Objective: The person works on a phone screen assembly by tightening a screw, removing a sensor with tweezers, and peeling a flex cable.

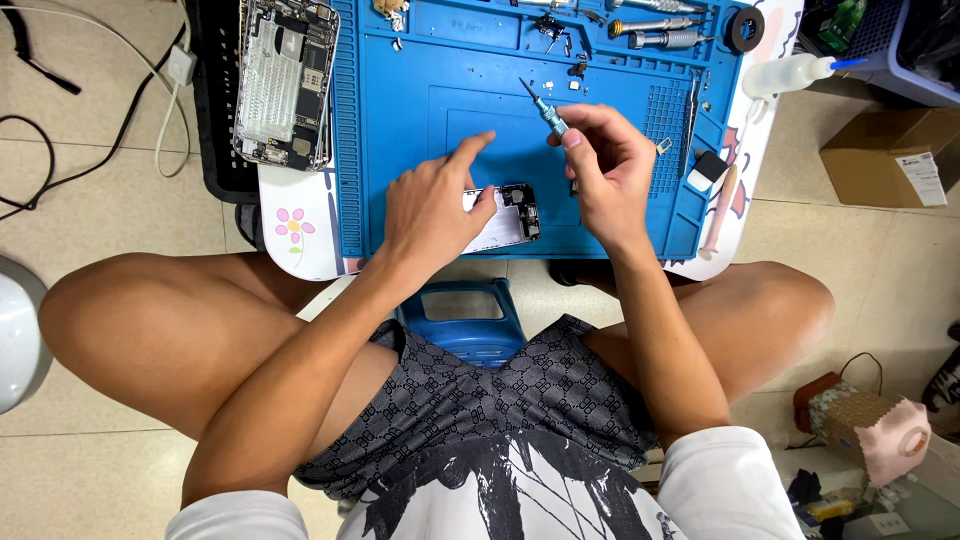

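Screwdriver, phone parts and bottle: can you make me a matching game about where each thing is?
Things:
1. small screwdriver
2. small phone part
3. opened phone
4. white squeeze bottle

Places:
A. far left, at the left edge of the blue mat
B. pinched in the right hand
C. far right, past the mat's right edge
D. on the mat under the left hand

Pairs: 1-B, 2-D, 3-A, 4-C
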